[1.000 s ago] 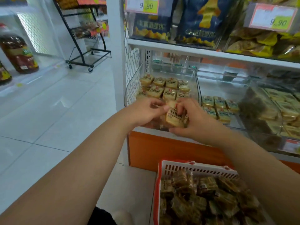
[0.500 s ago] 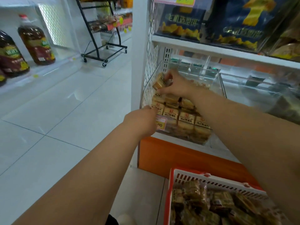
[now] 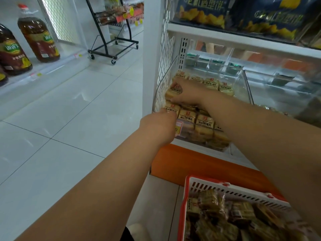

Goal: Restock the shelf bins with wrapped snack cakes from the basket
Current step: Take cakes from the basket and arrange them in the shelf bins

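Oil bottles (image 3: 37, 39): They stand on a low shelf far to the left. They are not part of this job.
Black rack (image 3: 112, 28): It stands on wheels across the floor, well away from the hands.
Left hand (image 3: 159, 126): It is at the front left corner of the bin. Its back faces us, so I cannot tell if the fingers are apart or holding anything.
Bin (image 3: 242, 87): It is a clear box on the low shelf, against the white mesh wall. Cakes (image 3: 204, 121) lie in neat rows in it, front and back.
Right hand (image 3: 188, 93): It reaches into the left side of the bin. The fingers and thumb are wrapped on one cake (image 3: 173, 92), which sits on top of the rows by the mesh wall.
Next bin (image 3: 278, 94): It is just to the right. It looks nearly bare, though it is blurry.
Basket (image 3: 225, 187): It is red and white and sits low, near the person. Many wrapped cakes are piled inside.
Done: I think the first bin is almost full.
Left to do: Set this cake down. Then lots more cakes must go from the basket to the bins, so the job looks far from over.
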Motion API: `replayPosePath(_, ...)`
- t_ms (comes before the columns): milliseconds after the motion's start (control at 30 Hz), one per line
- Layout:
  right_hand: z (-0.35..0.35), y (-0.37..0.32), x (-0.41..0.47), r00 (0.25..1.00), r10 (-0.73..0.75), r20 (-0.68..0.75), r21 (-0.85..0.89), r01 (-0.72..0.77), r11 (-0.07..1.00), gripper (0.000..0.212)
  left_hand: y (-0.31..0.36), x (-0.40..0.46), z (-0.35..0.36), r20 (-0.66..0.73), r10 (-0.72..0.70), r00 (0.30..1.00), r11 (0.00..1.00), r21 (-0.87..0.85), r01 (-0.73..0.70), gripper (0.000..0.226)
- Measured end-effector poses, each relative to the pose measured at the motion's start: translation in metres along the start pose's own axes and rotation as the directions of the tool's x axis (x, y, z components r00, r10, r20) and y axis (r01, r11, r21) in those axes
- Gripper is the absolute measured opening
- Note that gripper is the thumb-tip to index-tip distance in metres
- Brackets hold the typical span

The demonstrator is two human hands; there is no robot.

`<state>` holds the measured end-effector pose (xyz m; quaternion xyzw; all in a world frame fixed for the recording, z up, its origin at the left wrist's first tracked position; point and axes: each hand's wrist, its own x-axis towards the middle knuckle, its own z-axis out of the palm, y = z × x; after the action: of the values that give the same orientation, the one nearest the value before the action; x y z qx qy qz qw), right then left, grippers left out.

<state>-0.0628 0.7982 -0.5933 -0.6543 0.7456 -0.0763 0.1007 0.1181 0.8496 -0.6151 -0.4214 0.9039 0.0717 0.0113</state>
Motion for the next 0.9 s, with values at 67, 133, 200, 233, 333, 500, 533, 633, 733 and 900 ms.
replayPosePath(67,0.003,0.0,0.002,1.0,-0.002,-0.015,-0.037,0.002,0.999,0.06,0.001,0.0,0.0,-0.005,-0.002,1.0,1.0,0.005,0.002,0.045)
replayPosePath(133,0.005,0.002,0.001,1.0,-0.008,0.001,-0.028,0.008,1.0,0.071,0.002,-0.001,-0.001,-0.008,-0.002,1.0,1.0,0.019,0.003,0.045)
replayPosePath(200,0.004,0.006,-0.005,1.0,0.011,0.004,-0.02,-0.011,1.0,0.089,0.002,-0.001,-0.003,0.001,-0.008,1.0,1.0,0.024,0.008,0.046)
replayPosePath(233,0.003,0.009,-0.008,1.0,0.027,-0.014,-0.021,-0.027,0.999,0.095,0.003,-0.001,-0.003,0.01,-0.013,1.0,1.0,0.019,0.012,0.046)
replayPosePath(333,-0.002,0.021,-0.021,0.995,0.087,-0.052,-0.039,-0.089,0.995,0.082,0.005,-0.002,-0.005,0.002,-0.004,1.0,1.0,0.0,0.004,0.042)
replayPosePath(500,-0.015,0.013,-0.061,0.996,0.053,-0.073,0.075,-0.047,0.996,0.062,0.012,-0.006,-0.016,-0.118,0.045,0.992,0.996,-0.068,-0.053,0.038)
replayPosePath(533,-0.019,0.008,-0.078,0.992,0.054,-0.111,0.15,-0.037,0.988,0.057,0.015,-0.009,-0.019,-0.165,0.07,0.984,0.993,-0.087,-0.086,0.036)
replayPosePath(633,-0.02,-0.004,-0.154,0.962,0.084,-0.26,0.429,0.037,0.903,0.029,0.033,-0.023,-0.022,-0.294,0.22,0.93,0.956,-0.122,-0.265,0.033)
replayPosePath(733,0.0,-0.008,-0.242,0.903,0.213,-0.374,0.605,0.064,0.793,0.006,0.055,-0.041,-0.01,-0.352,0.341,0.872,0.901,-0.145,-0.41,0.025)
replayPosePath(900,0.091,0.034,-0.34,0.861,0.508,-0.036,0.703,-0.339,0.625,0.005,0.098,-0.075,0.044,-0.145,0.398,0.906,0.881,-0.216,-0.421,0.019)
